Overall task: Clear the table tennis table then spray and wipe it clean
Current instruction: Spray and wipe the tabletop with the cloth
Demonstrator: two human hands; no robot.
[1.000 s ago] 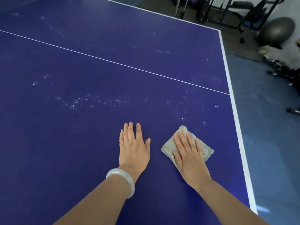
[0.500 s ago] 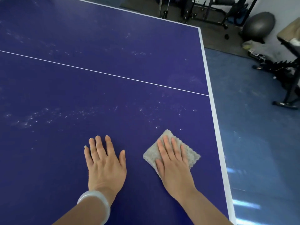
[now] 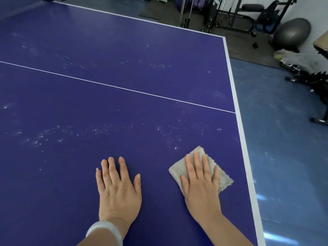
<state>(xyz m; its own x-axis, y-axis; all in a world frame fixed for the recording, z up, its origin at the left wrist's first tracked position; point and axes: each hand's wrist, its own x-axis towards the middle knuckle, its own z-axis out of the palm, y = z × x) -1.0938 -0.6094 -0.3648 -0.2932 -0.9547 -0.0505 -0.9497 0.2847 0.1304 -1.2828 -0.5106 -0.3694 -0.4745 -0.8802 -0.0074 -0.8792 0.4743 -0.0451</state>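
From the head camera, the right hand (image 3: pixel 201 183) lies flat with fingers spread on a grey cloth (image 3: pixel 200 167) near the table's (image 3: pixel 106 95) right edge, pressing rather than gripping it; the left hand (image 3: pixel 118 189), a pale bangle (image 3: pixel 104 231) at its wrist, rests open and empty on the blue top just beside. Whitish specks (image 3: pixel 53 135), perhaps spray droplets, dot the surface ahead of both hands; gym frames (image 3: pixel 230 13) and a grey ball (image 3: pixel 292 33) stand on the floor beyond the far corner.

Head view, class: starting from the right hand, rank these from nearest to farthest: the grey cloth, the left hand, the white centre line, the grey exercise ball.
1. Grey cloth: directly under the right hand, pressed flat on the table.
2. Left hand: beside it, flat on the table.
3. White centre line: ahead, crossing the table.
4. Grey exercise ball: on the floor beyond the table's far corner.
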